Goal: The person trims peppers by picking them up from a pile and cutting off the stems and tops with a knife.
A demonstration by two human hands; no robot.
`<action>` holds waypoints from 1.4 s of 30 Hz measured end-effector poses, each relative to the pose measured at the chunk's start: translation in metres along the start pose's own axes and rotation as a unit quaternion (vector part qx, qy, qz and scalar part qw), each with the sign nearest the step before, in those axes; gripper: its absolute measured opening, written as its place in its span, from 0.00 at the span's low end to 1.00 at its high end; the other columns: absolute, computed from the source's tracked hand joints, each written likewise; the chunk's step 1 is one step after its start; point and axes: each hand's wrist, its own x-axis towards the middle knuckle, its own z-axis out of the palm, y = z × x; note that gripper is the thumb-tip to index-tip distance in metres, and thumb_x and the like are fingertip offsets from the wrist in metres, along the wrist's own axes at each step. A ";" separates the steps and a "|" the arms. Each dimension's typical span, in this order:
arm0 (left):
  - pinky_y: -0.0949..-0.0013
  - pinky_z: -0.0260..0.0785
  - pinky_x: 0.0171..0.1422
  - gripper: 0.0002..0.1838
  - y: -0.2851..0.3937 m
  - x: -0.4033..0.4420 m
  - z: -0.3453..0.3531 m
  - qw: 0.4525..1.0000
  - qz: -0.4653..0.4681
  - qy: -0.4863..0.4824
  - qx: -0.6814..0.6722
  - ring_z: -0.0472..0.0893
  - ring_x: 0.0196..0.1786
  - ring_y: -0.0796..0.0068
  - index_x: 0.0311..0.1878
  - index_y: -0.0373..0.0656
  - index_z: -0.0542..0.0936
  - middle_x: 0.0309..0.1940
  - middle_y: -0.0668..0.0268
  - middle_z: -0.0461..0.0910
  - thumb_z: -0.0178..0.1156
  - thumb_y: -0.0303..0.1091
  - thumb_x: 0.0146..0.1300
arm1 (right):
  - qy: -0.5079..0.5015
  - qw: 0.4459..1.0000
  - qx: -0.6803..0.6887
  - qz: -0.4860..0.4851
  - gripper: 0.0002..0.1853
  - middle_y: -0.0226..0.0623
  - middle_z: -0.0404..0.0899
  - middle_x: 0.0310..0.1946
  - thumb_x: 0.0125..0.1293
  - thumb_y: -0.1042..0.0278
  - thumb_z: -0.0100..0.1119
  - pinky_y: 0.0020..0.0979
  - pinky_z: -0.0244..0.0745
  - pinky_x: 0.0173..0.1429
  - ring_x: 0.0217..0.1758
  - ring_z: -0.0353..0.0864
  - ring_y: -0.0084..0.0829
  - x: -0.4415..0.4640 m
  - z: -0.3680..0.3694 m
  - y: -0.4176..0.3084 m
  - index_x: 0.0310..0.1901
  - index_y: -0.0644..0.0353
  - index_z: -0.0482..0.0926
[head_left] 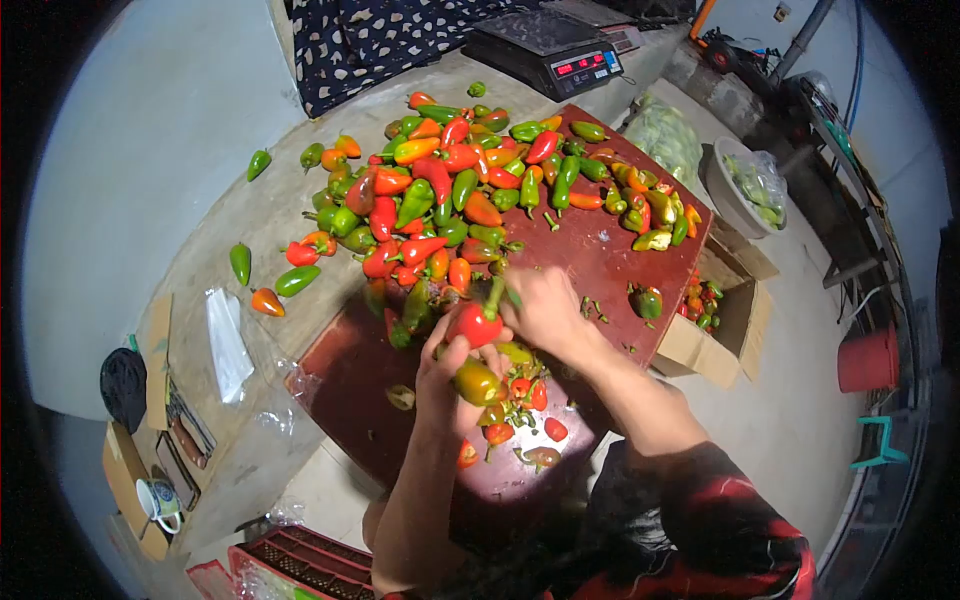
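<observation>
My left hand (447, 375) is closed around a red pepper (478, 326) with a thick green stem and a yellow-green pepper (478, 382) below it. Right beside the stem is my right hand (540, 308), its fingers curled and partly blurred; what they grip, if anything, is too small to make out. Beyond both hands, a large pile of red, green and orange peppers (430, 185) spreads over the dark red table (590, 260) and the concrete ledge. Cut pieces and stems (520, 400) lie on the table close below my hands.
A digital scale (545, 55) stands at the back. To the right are a cardboard box (735, 325) holding peppers, a round tub (725, 180) and a red bucket (868, 360). A mug (158, 500) and a red crate (300, 560) are at lower left.
</observation>
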 end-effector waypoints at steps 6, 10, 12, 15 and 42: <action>0.64 0.68 0.41 0.31 0.009 -0.003 -0.002 0.995 0.030 -0.068 -0.060 0.79 0.29 0.69 0.62 0.40 0.70 0.44 0.52 0.80 0.68 0.45 0.61 | 0.094 0.991 0.097 -0.001 0.06 0.43 0.77 0.18 0.55 0.72 0.66 0.41 0.74 0.32 0.23 0.80 0.44 0.012 -0.016 0.011 0.29 0.62 0.77; 0.65 0.68 0.41 0.24 0.012 -0.001 -0.008 0.996 0.020 -0.040 -0.076 0.79 0.34 0.71 0.59 0.39 0.73 0.43 0.55 0.80 0.60 0.46 0.68 | -0.007 0.914 0.396 0.094 0.17 0.18 0.62 0.21 0.63 0.69 0.67 0.26 0.57 0.30 0.28 0.58 0.15 0.001 -0.009 -0.002 0.25 0.54 0.66; 0.65 0.70 0.45 0.19 0.013 0.005 -0.001 0.991 -0.003 0.051 -0.123 0.78 0.42 0.72 0.59 0.41 0.73 0.44 0.60 0.78 0.50 0.43 0.74 | -0.045 0.870 0.485 0.073 0.19 0.26 0.73 0.33 0.61 0.60 0.72 0.29 0.68 0.40 0.34 0.68 0.21 -0.007 -0.014 -0.014 0.45 0.59 0.73; 0.66 0.72 0.49 0.19 0.008 0.013 0.008 0.990 0.003 0.138 -0.035 0.77 0.43 0.73 0.58 0.40 0.74 0.44 0.63 0.78 0.49 0.43 0.74 | -0.075 0.906 0.416 -0.033 0.48 0.44 0.72 0.55 0.47 0.50 0.80 0.40 0.68 0.63 0.57 0.72 0.41 -0.010 -0.015 -0.031 0.67 0.58 0.65; 0.55 0.66 0.70 0.27 0.000 0.008 -0.007 0.987 0.028 0.156 -0.012 0.73 0.66 0.62 0.68 0.43 0.70 0.66 0.61 0.71 0.46 0.49 0.74 | 0.128 0.982 0.131 -0.049 0.29 0.46 0.76 0.51 0.49 0.61 0.76 0.42 0.72 0.63 0.58 0.74 0.45 -0.013 -0.070 0.003 0.53 0.57 0.79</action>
